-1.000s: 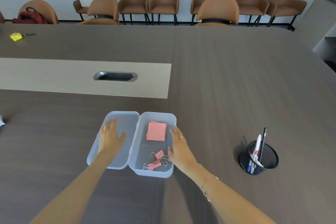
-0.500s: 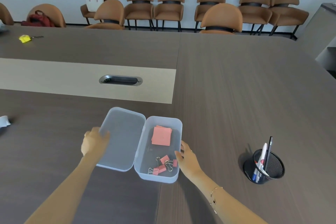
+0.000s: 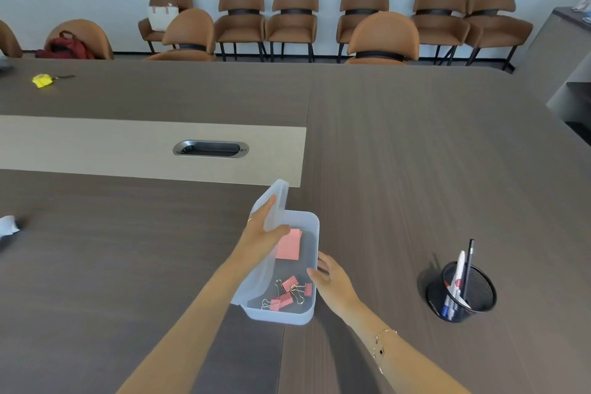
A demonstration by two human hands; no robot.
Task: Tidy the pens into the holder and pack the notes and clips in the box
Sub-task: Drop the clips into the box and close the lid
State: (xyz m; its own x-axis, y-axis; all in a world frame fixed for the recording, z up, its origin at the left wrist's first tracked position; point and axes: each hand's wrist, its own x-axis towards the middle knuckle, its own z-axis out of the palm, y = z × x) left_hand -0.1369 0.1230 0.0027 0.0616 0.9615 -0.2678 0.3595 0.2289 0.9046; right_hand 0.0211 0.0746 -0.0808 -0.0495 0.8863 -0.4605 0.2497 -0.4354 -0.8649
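A clear plastic box [image 3: 311, 240] sits on the table in front of me. Inside it lie pink sticky notes [image 3: 289, 245] and several pink binder clips [image 3: 287, 293]. Its hinged lid [image 3: 271, 201] stands nearly upright along the box's left side. My left hand [image 3: 263, 230] grips the lid, thumb on its inner face. My right hand [image 3: 331, 277] rests against the box's right wall, fingers apart. A black mesh pen holder [image 3: 462, 293] with several pens [image 3: 460, 269] stands to the right.
The brown table has a beige centre strip with a metal cable port [image 3: 211, 149]. A yellow object [image 3: 43, 80] lies far left, and something white [image 3: 9, 224] sits at the left edge. Brown chairs line the far wall.
My left hand has swung the lid from lying flat on the table up to nearly vertical over the box. My right hand stayed at the box's right side.
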